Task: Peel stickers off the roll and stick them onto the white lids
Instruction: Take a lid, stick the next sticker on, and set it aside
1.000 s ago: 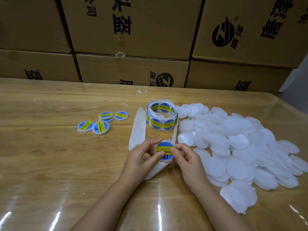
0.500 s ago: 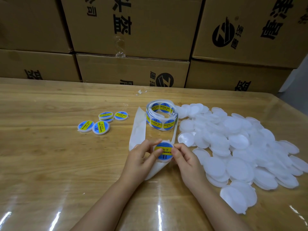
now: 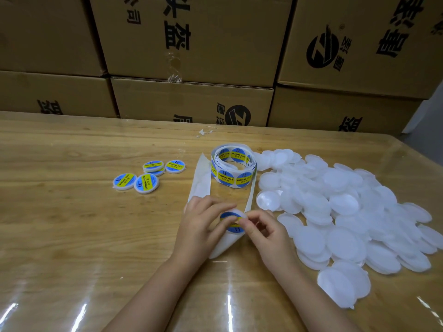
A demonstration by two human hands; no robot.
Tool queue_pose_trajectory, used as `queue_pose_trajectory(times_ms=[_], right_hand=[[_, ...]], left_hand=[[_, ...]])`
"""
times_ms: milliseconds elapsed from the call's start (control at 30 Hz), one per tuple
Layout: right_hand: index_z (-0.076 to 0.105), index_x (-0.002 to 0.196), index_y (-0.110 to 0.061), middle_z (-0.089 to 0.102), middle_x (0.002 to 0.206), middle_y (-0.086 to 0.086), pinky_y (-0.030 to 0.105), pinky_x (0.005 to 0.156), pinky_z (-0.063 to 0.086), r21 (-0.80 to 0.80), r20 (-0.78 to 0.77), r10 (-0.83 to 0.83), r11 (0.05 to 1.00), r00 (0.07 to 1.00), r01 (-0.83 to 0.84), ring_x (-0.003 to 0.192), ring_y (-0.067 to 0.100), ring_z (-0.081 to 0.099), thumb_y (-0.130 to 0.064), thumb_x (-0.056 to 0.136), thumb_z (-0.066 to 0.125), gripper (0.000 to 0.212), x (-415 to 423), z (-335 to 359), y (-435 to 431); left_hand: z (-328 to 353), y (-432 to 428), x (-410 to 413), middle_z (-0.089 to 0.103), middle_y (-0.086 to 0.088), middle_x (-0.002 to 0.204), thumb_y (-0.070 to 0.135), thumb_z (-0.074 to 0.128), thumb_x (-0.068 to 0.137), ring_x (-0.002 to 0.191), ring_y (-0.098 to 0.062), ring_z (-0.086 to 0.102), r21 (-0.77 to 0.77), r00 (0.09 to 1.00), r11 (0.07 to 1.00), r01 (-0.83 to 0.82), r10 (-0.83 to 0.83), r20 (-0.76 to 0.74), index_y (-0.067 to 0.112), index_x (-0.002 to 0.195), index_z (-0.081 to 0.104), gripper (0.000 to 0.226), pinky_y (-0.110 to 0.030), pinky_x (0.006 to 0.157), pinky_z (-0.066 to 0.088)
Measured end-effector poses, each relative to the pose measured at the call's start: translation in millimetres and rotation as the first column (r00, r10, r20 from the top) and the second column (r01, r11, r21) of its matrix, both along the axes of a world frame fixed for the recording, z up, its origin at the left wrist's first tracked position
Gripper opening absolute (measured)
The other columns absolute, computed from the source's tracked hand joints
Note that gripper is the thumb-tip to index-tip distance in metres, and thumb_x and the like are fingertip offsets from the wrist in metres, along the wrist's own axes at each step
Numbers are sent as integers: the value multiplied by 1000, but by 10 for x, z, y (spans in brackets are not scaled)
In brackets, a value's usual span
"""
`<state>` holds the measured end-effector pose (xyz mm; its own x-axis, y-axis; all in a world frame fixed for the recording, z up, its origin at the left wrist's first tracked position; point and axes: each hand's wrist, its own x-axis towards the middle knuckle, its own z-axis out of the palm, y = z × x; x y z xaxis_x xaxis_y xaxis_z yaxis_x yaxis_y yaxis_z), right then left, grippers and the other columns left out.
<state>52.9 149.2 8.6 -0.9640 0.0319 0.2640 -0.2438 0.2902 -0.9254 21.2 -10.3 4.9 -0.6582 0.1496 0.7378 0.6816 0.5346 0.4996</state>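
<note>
Left hand (image 3: pixel 203 226) and right hand (image 3: pixel 267 232) both pinch one sticker (image 3: pixel 229 214), its middle hidden by fingertips.

Bare forearms (image 3: pixel 153 286) (hands (image 3: pixel 201 224) likewise bare)

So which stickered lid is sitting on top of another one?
The stickered lid at the group's back, left of its neighbour; another lid peeks out beneath it.
</note>
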Motion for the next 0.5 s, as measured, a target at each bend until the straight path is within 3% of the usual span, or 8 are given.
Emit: queue_pose_trajectory(times_ms=[100,233,267,500], right_hand=[[66,80,-37,53,79,-9,11,65,39,36,3,-14,999,1000,14,64,3,48,-17,81,73,21,2,8,-15],[65,86,-35,56,87,0,10,67,39,21,7,-55,998,998,55,65,2,49,-15,83,70,21,-2,25,-17],[65,87,-35,56,87,1,10,67,40,16,9,-55,998,998,55,66,2,50,-16,84,69,20,1,30,-14],[67,95,-35,56,89,0,11,74,41,26,17,-5,1000,1000,5,76,3,54,-18,90,64,18,19,29,-23]], left_hand=[[26,-8,24,57,24,83,32,58,86,72,6,50,167,992,983,70,-87,96,38,94,61,10,-7,69,37],[-2,8,55,62,14,76,43,57,83,64,-10,61,407,931,909,96,-227,287,44,87,56,4,-24,63,49],[-8,9,60,61,13,76,43,58,82,64,-12,61,411,925,906,100,-237,297,42,87,56,5,-27,63,50],[-18,18,34,64,24,84,41,56,85,67,1,54,243,941,962,124,-192,278,45,91,60,8,-8,63,39]])
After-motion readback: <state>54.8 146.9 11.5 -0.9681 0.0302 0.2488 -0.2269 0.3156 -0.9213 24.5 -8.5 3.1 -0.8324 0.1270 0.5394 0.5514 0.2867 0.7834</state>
